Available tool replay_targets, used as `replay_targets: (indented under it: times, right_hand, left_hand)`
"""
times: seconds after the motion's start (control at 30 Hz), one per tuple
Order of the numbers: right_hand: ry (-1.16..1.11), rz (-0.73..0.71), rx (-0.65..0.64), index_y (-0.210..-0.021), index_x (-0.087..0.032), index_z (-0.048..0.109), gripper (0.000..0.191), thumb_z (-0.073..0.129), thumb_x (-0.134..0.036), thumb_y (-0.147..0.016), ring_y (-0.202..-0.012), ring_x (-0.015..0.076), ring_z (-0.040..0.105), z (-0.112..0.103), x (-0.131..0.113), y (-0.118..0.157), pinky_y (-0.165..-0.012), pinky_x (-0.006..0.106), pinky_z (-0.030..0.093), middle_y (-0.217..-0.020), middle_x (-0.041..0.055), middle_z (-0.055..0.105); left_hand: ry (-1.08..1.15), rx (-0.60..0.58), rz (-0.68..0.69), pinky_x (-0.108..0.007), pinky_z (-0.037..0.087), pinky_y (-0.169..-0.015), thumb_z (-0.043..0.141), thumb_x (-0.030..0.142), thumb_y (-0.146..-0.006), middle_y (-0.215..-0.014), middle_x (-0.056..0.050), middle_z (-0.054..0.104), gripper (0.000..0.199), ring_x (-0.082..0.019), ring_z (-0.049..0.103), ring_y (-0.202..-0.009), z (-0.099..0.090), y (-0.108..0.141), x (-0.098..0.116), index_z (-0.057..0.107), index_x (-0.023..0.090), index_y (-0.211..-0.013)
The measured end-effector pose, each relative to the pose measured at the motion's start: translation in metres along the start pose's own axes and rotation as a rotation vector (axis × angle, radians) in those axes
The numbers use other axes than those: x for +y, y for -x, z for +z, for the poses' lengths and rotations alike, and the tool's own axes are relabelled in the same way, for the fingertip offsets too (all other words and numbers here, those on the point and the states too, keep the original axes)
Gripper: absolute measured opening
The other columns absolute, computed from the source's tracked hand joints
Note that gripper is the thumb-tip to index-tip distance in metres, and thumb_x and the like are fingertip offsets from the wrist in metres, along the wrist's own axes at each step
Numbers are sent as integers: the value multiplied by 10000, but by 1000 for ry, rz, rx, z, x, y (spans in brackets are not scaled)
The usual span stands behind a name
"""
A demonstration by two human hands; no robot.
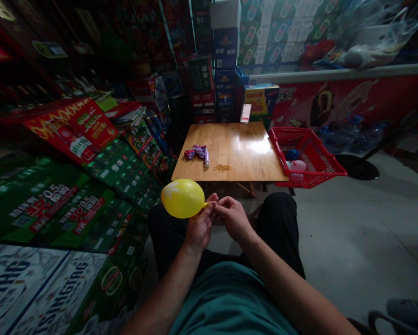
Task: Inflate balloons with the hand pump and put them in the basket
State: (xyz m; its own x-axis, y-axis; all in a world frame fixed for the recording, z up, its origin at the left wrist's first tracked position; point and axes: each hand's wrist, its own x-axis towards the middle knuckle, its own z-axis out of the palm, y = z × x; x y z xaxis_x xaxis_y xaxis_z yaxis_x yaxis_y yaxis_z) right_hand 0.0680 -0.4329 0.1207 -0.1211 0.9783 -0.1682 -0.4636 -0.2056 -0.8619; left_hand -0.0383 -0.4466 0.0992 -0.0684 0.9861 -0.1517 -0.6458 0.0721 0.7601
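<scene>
A yellow inflated balloon with a white print lies sideways in front of my knees. My left hand is closed on its neck, with the round body out to the left. Against those fingertips, my right hand pinches at the neck's end; whether a band is also between the fingers I cannot make out. On the wooden table beyond my hands lie a loose pile of yellowish rubber bands, a small purple tube and a bunched purple patterned thing.
A red basket right of the table holds a blue balloon and a pink balloon. Stacked green drink cartons crowd my left side. A yellow and blue box stands behind the table, near a red-fronted chest.
</scene>
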Motion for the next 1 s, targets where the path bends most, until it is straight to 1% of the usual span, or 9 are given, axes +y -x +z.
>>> replay_targets:
  times: [0.1, 0.23, 0.37, 0.5, 0.57, 0.67, 0.77, 0.9, 1.0]
  right_hand:
    - [-64, 97, -56, -800, -147, 676, 176, 754, -210, -656, -547, 88, 531, 1, 1, -1, -543, 213, 413, -661, -7, 633]
    - [8, 189, -116, -815, -125, 718, 172, 707, -235, -683, -528, 77, 500, 4, -1, -5, -525, 206, 392, -639, -1, 622]
    - [31, 232, -169, -762, -128, 687, 258, 754, -374, -725, -549, 90, 521, 8, -4, -9, -537, 215, 410, -644, 11, 622]
    - [-65, 281, -208, -764, -133, 661, 379, 804, -480, -720, -558, 89, 507, 8, -2, -17, -536, 216, 403, -647, 4, 596]
    - [-52, 259, -211, -777, -134, 667, 393, 800, -501, -734, -539, 84, 485, 6, 0, -24, -527, 216, 387, -628, -7, 579]
    - [54, 186, -208, -719, -138, 649, 356, 784, -465, -757, -478, 77, 439, 5, 2, -33, -488, 219, 337, -558, -27, 543]
    - [199, 121, -211, -651, -155, 596, 329, 722, -417, -805, -447, 80, 422, 6, -1, -41, -461, 219, 304, -512, -34, 523]
    - [427, 37, -167, -637, -169, 573, 308, 683, -388, -823, -460, 91, 454, 9, -6, -50, -458, 214, 330, -521, -26, 550]
    - [478, 48, -126, -668, -173, 599, 286, 664, -401, -828, -471, 107, 488, 10, -6, -61, -467, 219, 356, -546, -10, 587]
  left_hand:
    - [-38, -8, 35, -388, 430, -1106, 780, 303, -818, -1373, -109, 649, 270, -298, 516, -1361, -2, -1, -2, 783, 184, -1060]
    - [-102, 38, 75, -378, 396, -1139, 771, 288, -828, -1308, -100, 690, 330, -261, 554, -1324, -5, -5, -5, 755, 198, -1144]
    - [-134, 97, 96, -371, 447, -1097, 788, 289, -803, -1333, -87, 676, 275, -261, 577, -1297, -9, -12, -5, 772, 210, -1066]
    - [-136, 75, 83, -386, 468, -1084, 803, 274, -783, -1318, -92, 682, 226, -274, 583, -1290, -12, -20, 2, 779, 199, -995]
    - [-116, 32, 77, -392, 456, -1100, 805, 272, -781, -1307, -96, 687, 224, -276, 569, -1307, -13, -24, 5, 779, 196, -991]
    - [-58, -10, 61, -385, 446, -1109, 776, 284, -817, -1363, -91, 653, 179, -275, 544, -1334, -12, -30, 9, 781, 188, -968]
    - [45, 8, -34, -364, 480, -1065, 766, 277, -827, -1366, -86, 652, 140, -270, 582, -1290, -11, -35, 13, 783, 177, -924]
    - [140, 48, -146, -292, 526, -958, 784, 259, -801, -1255, -96, 714, 153, -233, 644, -1190, -11, -44, 18, 785, 164, -921]
    - [140, -6, -189, -310, 536, -919, 761, 300, -830, -1234, -105, 721, 240, -230, 666, -1140, -12, -50, 23, 771, 179, -1037]
